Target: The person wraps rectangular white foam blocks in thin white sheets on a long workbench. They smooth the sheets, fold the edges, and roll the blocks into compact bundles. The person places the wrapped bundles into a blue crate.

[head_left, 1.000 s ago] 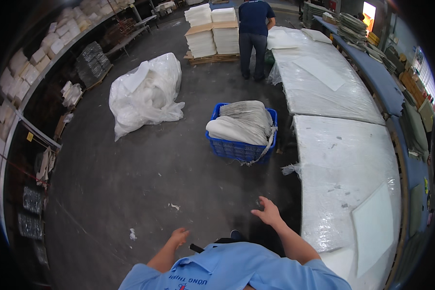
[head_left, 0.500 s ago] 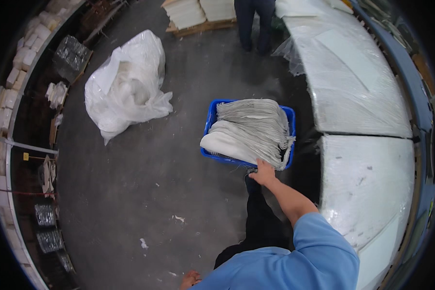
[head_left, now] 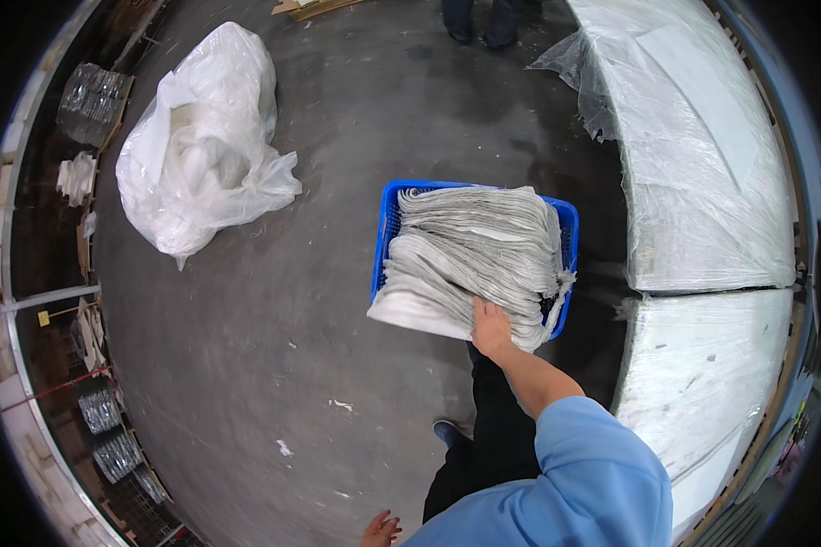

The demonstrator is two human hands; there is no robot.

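Note:
A blue plastic basket (head_left: pixel 567 239) stands on the floor ahead of me, filled with a thick bundle of thin white-grey sheets (head_left: pixel 474 237) packed in folded layers. The nearer layers sag over the basket's front rim. My right hand (head_left: pixel 491 326) reaches down to this near edge and lies on the sheets, fingers stretched forward; their tips are partly lost among the folds. Low in the picture, my left hand (head_left: pixel 380 529) hangs beside my body. Its fingers are loosely bent and apart, with nothing in them.
A big crumpled clear plastic bag (head_left: pixel 205 146) lies on the floor at the left. Film-wrapped stacks (head_left: pixel 702 365) line the right side. Another person's legs (head_left: pixel 483 20) stand at the far end. Shelving with wrapped bundles (head_left: pixel 96 100) runs along the left; white scraps (head_left: pixel 285 448) dot the floor.
The basket appears larger and closer, and the view has shifted. My right hand has moved from the front rim up onto the sheets. A foot now shows behind the basket's near side.

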